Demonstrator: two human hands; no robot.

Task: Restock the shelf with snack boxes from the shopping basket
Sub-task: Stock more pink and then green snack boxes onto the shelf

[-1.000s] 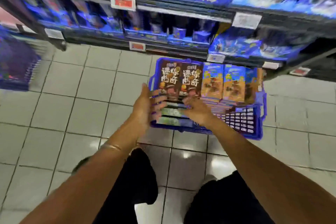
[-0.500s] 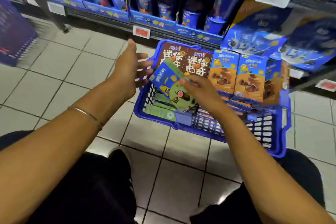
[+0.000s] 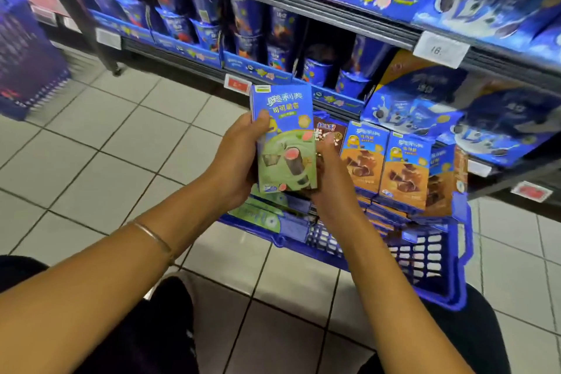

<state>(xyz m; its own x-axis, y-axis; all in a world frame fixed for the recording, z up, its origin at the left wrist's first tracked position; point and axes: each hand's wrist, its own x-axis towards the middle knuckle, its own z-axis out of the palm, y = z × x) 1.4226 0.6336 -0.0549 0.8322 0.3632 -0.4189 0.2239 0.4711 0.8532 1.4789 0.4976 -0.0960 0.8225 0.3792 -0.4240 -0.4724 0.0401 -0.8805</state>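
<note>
- Whereas half a second ago only the right hand held the green snack box, tilted low in the shopping basket, I now see the left hand gripping it too, thumb across its front.
- The box stands upright, lifted above the basket, facing the lower shelf.
- I judge the pick-up done; shelving comes next.

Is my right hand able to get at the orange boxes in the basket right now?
Probably yes, once it lets go. The right hand holds the green box together with the left hand, but the orange boxes stand upright right beside it in the basket, with nothing over them.
</note>
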